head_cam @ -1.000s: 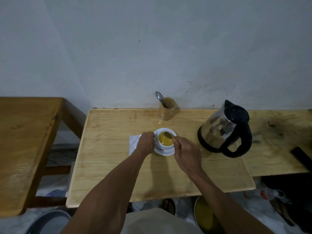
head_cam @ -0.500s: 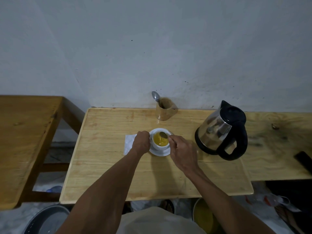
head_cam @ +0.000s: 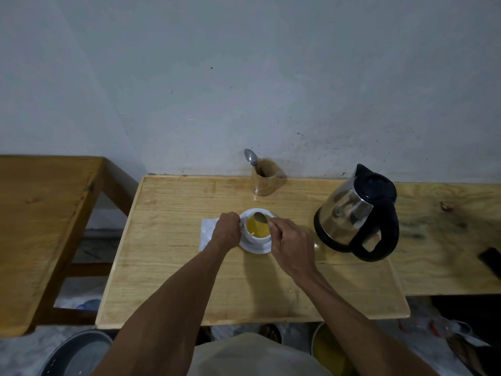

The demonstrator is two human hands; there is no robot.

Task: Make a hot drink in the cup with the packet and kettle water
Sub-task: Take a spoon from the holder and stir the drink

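Note:
A white cup (head_cam: 257, 238) full of yellow liquid stands on a white saucer (head_cam: 256, 248) in the middle of the wooden table (head_cam: 173, 267). My left hand (head_cam: 227, 229) grips the cup's left side. My right hand (head_cam: 291, 244) pinches a metal spoon (head_cam: 260, 217) whose bowl sits at the cup's far rim, over the drink. A white packet or napkin (head_cam: 207, 231) lies flat under my left hand, left of the saucer. The steel kettle (head_cam: 352, 213) with black lid and handle stands to the right, apart from both hands.
A wooden holder (head_cam: 264, 180) with a second spoon (head_cam: 250, 156) stands at the wall behind the cup. A lower wooden bench (head_cam: 40, 226) is at the left. A dark object (head_cam: 490, 260) lies at the far right edge. Basins sit on the floor below.
The spoon's bowl has shifted within the cup toward the far rim while my right hand keeps its pinch. My left hand stays on the cup. The view has drifted slightly.

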